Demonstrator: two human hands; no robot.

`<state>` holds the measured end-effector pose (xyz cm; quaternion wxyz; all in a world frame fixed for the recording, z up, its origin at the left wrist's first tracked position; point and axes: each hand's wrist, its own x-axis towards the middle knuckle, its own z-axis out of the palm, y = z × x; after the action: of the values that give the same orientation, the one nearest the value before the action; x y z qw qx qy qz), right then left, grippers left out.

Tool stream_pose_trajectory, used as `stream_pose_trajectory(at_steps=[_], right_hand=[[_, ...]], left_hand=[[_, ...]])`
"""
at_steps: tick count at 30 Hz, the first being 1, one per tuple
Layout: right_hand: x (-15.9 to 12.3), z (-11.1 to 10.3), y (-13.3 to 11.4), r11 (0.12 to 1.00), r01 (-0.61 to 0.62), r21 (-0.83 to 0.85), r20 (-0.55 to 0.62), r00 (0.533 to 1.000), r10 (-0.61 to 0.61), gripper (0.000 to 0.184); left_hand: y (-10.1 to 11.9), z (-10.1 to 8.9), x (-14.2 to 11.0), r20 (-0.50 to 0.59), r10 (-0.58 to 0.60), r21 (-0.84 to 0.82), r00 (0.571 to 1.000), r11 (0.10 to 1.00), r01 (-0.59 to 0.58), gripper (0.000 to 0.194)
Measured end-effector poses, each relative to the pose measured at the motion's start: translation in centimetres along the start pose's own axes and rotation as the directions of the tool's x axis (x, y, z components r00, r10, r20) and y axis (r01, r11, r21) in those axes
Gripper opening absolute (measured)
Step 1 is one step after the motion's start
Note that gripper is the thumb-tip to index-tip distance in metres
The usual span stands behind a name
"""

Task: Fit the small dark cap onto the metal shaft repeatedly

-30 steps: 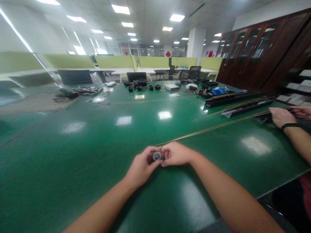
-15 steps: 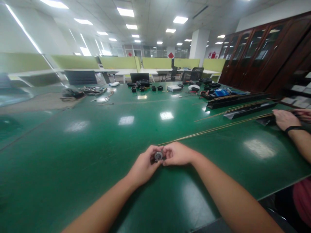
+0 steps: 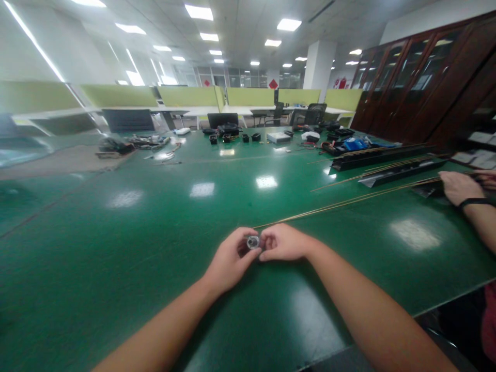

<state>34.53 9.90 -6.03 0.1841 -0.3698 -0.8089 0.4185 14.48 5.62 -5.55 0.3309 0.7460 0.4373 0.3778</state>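
Note:
A small round metal part [image 3: 253, 242], with a ring-shaped face and a dark centre, sits just above the green table. My left hand [image 3: 229, 258] is closed on it, thumb below and index finger over the top. Close against its right side is my right hand [image 3: 284, 243], fingers curled and thumb drawn in. Whatever those fingertips pinch is too small and covered to make out. Thin brass-coloured rods [image 3: 329, 207] run along the table from just behind my hands toward the right.
At the right edge a co-worker's hand [image 3: 459, 187] with a black wristband rests at a black metal channel [image 3: 428, 187]. More black channels [image 3: 401, 173] lie behind it. Black blocks [image 3: 245, 138], a white box [image 3: 278, 137] and tools line the far side of the green table [image 3: 163, 222].
The round part has turned within my left fingers, and the small stub seen below its face no longer shows. Both hands stay in nearly the same place.

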Motion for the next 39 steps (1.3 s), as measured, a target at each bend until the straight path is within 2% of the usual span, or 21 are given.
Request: stream_pose_trajectory(at_steps=[8, 17, 26, 30, 34, 39], right_hand=[[0.2, -0.1, 0.0, 1.000, -0.019, 0.019, -0.001, 1.000, 0.019, 0.023], [0.1, 0.0, -0.2, 0.999, -0.040, 0.012, 0.018, 0.999, 0.040, 0.026], [0.1, 0.0, -0.2, 1.000, -0.030, 0.009, -0.007, 1.000, 0.030, 0.024], [0.1, -0.1, 0.1, 0.999, 0.001, 0.035, -0.044, 0.999, 0.000, 0.022], [0.2, -0.1, 0.5, 0.998, 0.005, 0.061, -0.145, 0.989, 0.004, 0.021], [0.1, -0.2, 0.3, 1.000, 0.006, 0.024, -0.242, 0.970, 0.001, 0.030]], left_hand=[[-0.1, -0.2, 0.1, -0.073, 0.076, 0.101, 0.994, 0.993, -0.068, 0.022], [-0.8, 0.2, 0.2, -0.082, 0.062, 0.013, 0.995, 0.998, -0.061, 0.021], [-0.4, 0.0, 0.1, -0.070, 0.050, 0.094, 0.996, 0.995, -0.043, 0.025], [-0.2, -0.2, 0.2, -0.071, 0.084, 0.173, 0.994, 0.982, -0.070, 0.023], [-0.4, -0.8, 0.3, -0.041, 0.137, 0.277, 0.990, 0.953, -0.120, 0.026], [-1.0, -1.1, 0.3, -0.058, 0.153, 0.310, 0.986, 0.942, -0.128, 0.028]])
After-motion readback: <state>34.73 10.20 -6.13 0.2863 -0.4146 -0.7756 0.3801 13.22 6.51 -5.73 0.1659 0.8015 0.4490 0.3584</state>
